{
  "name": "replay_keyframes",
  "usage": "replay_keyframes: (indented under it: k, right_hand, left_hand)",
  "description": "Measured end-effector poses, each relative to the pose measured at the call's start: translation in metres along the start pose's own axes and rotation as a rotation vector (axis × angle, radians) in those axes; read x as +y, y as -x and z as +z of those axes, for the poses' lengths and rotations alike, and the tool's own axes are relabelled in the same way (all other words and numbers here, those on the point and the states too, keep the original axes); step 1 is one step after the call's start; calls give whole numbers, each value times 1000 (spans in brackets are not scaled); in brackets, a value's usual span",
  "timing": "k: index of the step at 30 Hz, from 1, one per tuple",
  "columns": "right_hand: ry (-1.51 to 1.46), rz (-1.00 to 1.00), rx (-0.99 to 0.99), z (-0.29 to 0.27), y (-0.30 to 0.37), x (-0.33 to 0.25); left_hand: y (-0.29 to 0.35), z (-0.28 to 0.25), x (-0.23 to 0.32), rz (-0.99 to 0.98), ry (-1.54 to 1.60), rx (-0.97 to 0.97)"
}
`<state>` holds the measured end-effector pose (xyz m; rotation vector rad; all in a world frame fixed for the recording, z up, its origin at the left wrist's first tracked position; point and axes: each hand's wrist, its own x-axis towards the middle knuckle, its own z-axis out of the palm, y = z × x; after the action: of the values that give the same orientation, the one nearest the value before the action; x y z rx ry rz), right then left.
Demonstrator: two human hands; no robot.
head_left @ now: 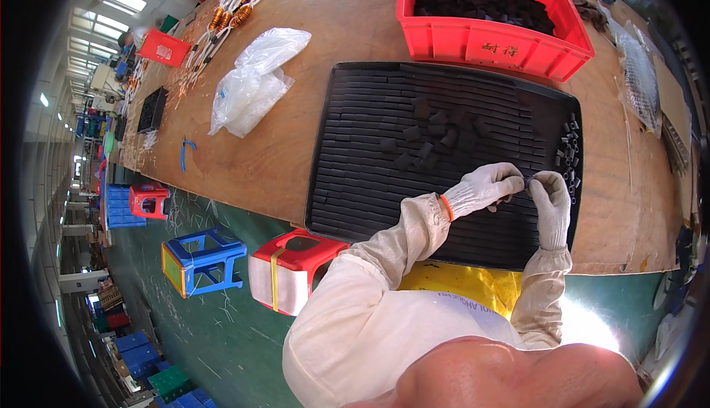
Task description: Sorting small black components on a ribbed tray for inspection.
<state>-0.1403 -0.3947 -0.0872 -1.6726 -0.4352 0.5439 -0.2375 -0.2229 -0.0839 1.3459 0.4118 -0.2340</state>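
Note:
My left hand (484, 188), in a white knitted glove with an orange band at the wrist, pinches near the right side of a black tray (320, 134). My right hand (551, 197), gloved too, faces it with thumb and finger pressed together. Between the fingertips of both hands is a small dark piece (526, 182), mostly covered by the gloves. Rows of black strip-like pieces (370, 112) fill much of the tray. On top of them lie several loose short black tubes (425, 145). Small shiny-ended tubes (569, 145) are scattered along the tray's right edge.
Behind the tray stands a red bin (488, 49) heaped with black pieces (481, 5). A clear plastic bag (255, 83) lies left on the wooden table (259, 164). Red (292, 267) and blue stools (203, 260) stand on the green floor. Bubble wrap (640, 75) lies at the right.

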Motion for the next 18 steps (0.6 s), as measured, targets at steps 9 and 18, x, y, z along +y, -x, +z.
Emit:
replay_keyframes:
  k: [9,18]
  right_hand:
    - [215,-48,-42,10,9,-1]
    - [495,-299,30,13,24,-9]
  left_hand:
    - [4,0,6,-30,-120,27]
    - [7,1,3,6,-157,-11]
